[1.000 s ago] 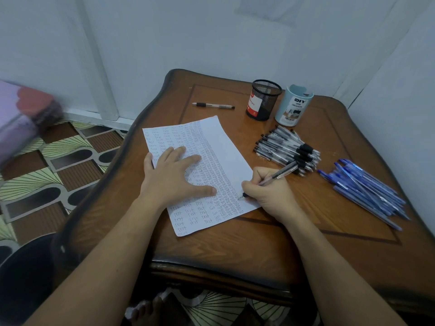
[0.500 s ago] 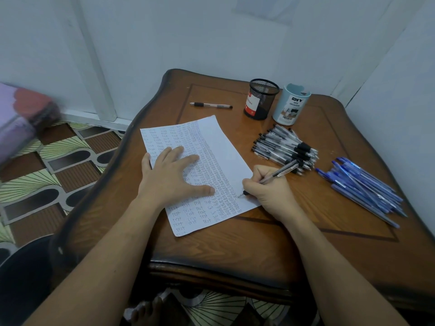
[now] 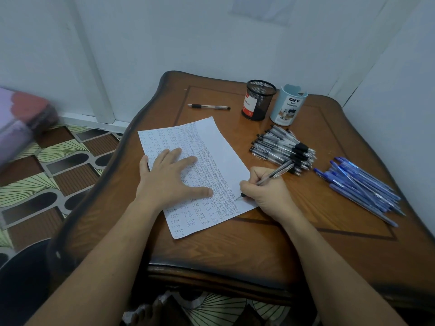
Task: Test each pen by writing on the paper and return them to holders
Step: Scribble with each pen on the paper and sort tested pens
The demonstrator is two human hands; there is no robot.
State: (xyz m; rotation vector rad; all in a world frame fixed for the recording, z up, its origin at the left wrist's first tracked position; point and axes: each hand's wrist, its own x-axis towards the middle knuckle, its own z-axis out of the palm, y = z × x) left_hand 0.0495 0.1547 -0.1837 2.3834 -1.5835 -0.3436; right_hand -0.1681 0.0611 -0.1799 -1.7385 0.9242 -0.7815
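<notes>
So here's where we are: our right hand (image 3: 266,191) has its fingers curled round a clear-barrelled pen (image 3: 274,174), pinching it low down near the tip. The tip sits on the paper (image 3: 226,147) by its lower right edge, at the end of the rows of "test" scribbles. Our left hand (image 3: 169,180) lies flat on the sheet, fingers spread and straight, pressing it onto the table (image 3: 235,250).

Handling-wise, we'd guess this pen is light, stiff plastic and a bit slick on the barrel, so the dark grip section near the tip is the spot to hold for writing. For dropping it in a holder we'd take it mid-barrel instead. It's not fragile, but it'll probably roll if we just let go on the wood. The paper looks thin and floppy and would likely slide without that flat palm on it.

Holders: the black mesh cup (image 3: 260,100) and the light blue organizer (image 3: 288,105) stand side by side at the far edge, though we can't tell if they touch. No pens poke out of either. The cup looks empty through its top, and the organizer's inside is hidden from here. The black pens (image 3: 282,148) sit in a heap just in front, the blue pens (image 3: 360,187) in another heap to the right, and a lone pen (image 3: 209,106) lies left of the cup. Loads left to put away, we reckon.
</notes>
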